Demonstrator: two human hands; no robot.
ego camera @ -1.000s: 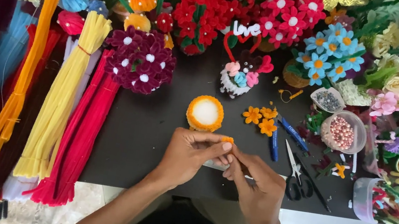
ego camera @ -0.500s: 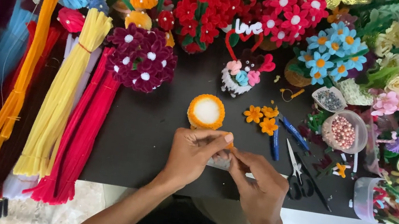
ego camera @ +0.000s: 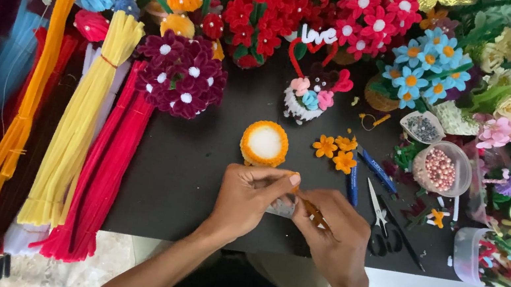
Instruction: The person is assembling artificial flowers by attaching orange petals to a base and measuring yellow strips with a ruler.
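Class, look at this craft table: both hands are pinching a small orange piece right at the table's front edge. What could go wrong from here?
1. The left hand and right hand work at the edge of the black table; a dropped orange piece might fall off.
2. The scissors lie just beside the right hand and could catch it.
3. The open bowl of beads nearby could be knocked and spill.

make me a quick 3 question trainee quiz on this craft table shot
1. True or false: the scissors lie left of the left hand.
2. What fills the clear bowl? A) pink beads B) water C) coins
3. What colour rims the white round piece above the hands?

Key: 1 false, they lie beside the right hand. 2 A. 3 orange.
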